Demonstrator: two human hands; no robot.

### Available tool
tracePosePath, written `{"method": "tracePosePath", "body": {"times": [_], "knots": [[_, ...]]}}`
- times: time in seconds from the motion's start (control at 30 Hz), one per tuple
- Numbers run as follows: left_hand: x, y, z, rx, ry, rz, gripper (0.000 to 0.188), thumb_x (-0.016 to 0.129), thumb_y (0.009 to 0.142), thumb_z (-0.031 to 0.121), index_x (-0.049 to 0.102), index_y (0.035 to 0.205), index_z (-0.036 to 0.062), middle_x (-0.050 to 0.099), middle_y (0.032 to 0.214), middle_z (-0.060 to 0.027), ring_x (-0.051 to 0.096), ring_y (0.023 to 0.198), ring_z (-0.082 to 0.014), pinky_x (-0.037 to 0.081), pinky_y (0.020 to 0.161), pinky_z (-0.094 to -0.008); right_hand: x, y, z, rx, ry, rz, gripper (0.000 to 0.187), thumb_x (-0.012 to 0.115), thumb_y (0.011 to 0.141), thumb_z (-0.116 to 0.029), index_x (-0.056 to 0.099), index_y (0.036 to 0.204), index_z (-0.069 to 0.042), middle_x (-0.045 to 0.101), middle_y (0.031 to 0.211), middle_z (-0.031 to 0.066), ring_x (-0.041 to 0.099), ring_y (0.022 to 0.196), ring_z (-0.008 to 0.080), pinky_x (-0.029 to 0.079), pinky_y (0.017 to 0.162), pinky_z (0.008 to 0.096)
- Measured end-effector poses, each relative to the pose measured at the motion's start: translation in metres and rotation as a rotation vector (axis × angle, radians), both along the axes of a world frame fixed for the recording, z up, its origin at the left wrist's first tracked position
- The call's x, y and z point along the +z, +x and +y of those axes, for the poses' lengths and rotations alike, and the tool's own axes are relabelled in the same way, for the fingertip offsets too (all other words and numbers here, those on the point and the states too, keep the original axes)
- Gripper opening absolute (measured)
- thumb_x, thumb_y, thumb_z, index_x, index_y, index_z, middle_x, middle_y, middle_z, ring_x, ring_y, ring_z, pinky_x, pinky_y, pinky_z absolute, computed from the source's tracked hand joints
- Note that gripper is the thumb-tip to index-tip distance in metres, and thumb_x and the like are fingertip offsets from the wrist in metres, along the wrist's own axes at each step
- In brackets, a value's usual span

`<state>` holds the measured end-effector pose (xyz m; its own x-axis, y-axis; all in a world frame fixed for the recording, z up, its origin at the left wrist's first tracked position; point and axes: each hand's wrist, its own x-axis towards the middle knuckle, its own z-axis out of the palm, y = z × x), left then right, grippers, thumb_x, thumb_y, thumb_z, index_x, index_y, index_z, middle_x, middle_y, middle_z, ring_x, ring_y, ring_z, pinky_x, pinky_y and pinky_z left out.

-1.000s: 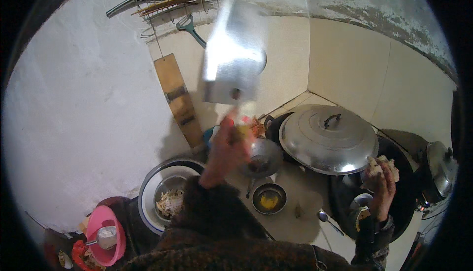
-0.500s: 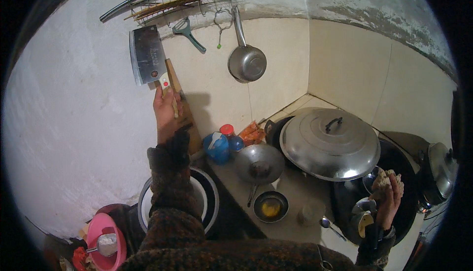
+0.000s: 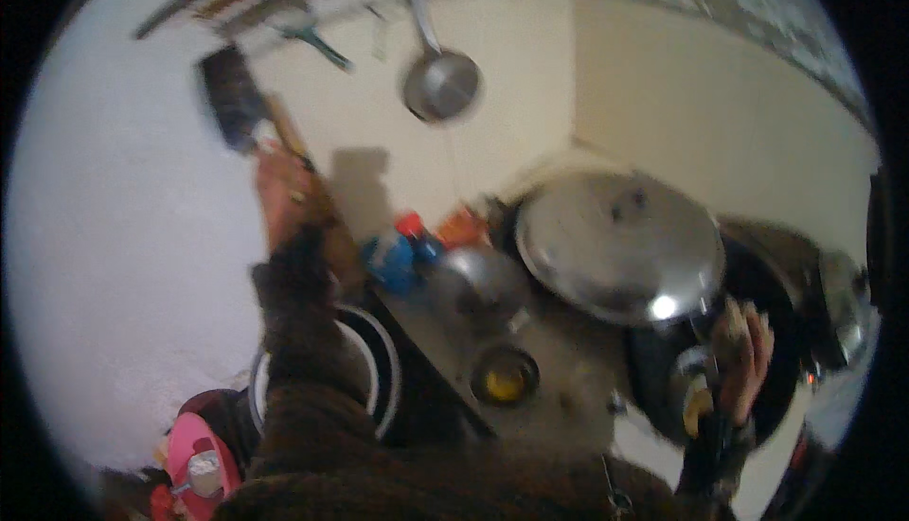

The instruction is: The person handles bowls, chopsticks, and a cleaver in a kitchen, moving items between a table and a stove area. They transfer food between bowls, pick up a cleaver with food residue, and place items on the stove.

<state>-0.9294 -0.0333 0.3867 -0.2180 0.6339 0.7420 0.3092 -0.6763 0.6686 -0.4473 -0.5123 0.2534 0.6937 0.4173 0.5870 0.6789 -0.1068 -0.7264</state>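
Left of a domed metal lid (image 3: 615, 256), a person's left hand (image 3: 285, 188) grips a cleaver (image 3: 230, 100), blade up. Below the lid's right edge, the right hand (image 3: 745, 370) holds a pale, blurred clump (image 3: 728, 328). A saucepan (image 3: 443, 86) hangs above-left of the lid; a small pan (image 3: 484, 375) sits below-left.

Free rm btwn cleaver (image 3: 230, 95) & hanging pan (image 3: 443, 84), peeler (image 3: 322, 47) above

I log rough white plaster (image 3: 123, 237) at left, bordering a smooth cream back wall (image 3: 521, 76). A matching cream side wall (image 3: 672, 95) joins at a vertical corner, patchy grey-white plaster (image 3: 757, 43) above. Soft grey shadow (image 3: 360, 176) marks the back wall.
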Motion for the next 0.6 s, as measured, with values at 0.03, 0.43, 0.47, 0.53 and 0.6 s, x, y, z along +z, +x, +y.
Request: {"method": "tracePosePath", "body": {"times": [0.03, 0.43, 0.47, 0.53, 0.6], "knots": [[-0.007, -0.005, 0.006, 0.028, 0.018, 0.001, 0.019, 0.043, 0.094, 0.022, 0.048, 0.106, 0.0088, 0.052, 0.080, -0.0064, 0.050, 0.060, -0.0158, 0.042, 0.050, -0.0286, 0.002, 0.001, -0.001, -0.021, -0.006, -0.161, 0.038, 0.043, 0.089, -0.016, 0.053, 0.124, -0.005, 0.043, 0.134, 0.0132, 0.030, 0.130, 0.0242, 0.021, 0.107, 0.0362], [-0.032, -0.037, 0.035, -0.214, -0.177, 0.119, 0.028, 0.044, 0.094, 0.024, 0.042, 0.115, 0.0067, 0.046, 0.098, -0.0107, 0.045, 0.081, -0.0206, 0.038, 0.067, -0.0340, -0.011, -0.008, -0.088, 0.203, 0.372, 0.480, 0.039, 0.038, 0.091, -0.007, 0.044, 0.128, 0.001, 0.045, 0.130, 0.0143, 0.046, 0.118, 0.0218, 0.036, 0.100, 0.0313], [-0.033, -0.038, 0.037, -0.272, -0.197, 0.067, 0.029, 0.044, 0.094, 0.024, 0.041, 0.116, 0.0065, 0.045, 0.100, -0.0111, 0.045, 0.083, -0.0210, 0.038, 0.068, -0.0344, -0.016, -0.009, -0.094, 0.220, 0.362, 0.451, 0.039, 0.038, 0.091, -0.008, 0.044, 0.128, 0.001, 0.046, 0.129, 0.0147, 0.048, 0.116, 0.0219, 0.038, 0.098, 0.0315], [-0.034, -0.037, 0.044, -0.268, -0.208, 0.094, 0.030, 0.044, 0.094, 0.025, 0.040, 0.117, 0.0061, 0.044, 0.102, -0.0118, 0.044, 0.086, -0.0218, 0.037, 0.071, -0.0353, -0.021, -0.005, -0.112, 0.146, 0.405, 0.477, 0.040, 0.039, 0.090, -0.010, 0.043, 0.129, 0.001, 0.047, 0.128, 0.0151, 0.050, 0.114, 0.0227, 0.040, 0.097, 0.0337], [-0.035, -0.036, 0.053, -0.266, -0.223, 0.121, 0.032, 0.044, 0.093, 0.025, 0.039, 0.119, 0.0058, 0.043, 0.105, -0.0125, 0.043, 0.090, -0.0226, 0.037, 0.074, -0.0362, -0.023, -0.004, -0.130, 0.132, 0.385, 0.532, 0.040, 0.039, 0.091, -0.009, 0.042, 0.129, 0.000, 0.047, 0.128, 0.0149, 0.049, 0.115, 0.0234, 0.040, 0.098, 0.0348]]}}
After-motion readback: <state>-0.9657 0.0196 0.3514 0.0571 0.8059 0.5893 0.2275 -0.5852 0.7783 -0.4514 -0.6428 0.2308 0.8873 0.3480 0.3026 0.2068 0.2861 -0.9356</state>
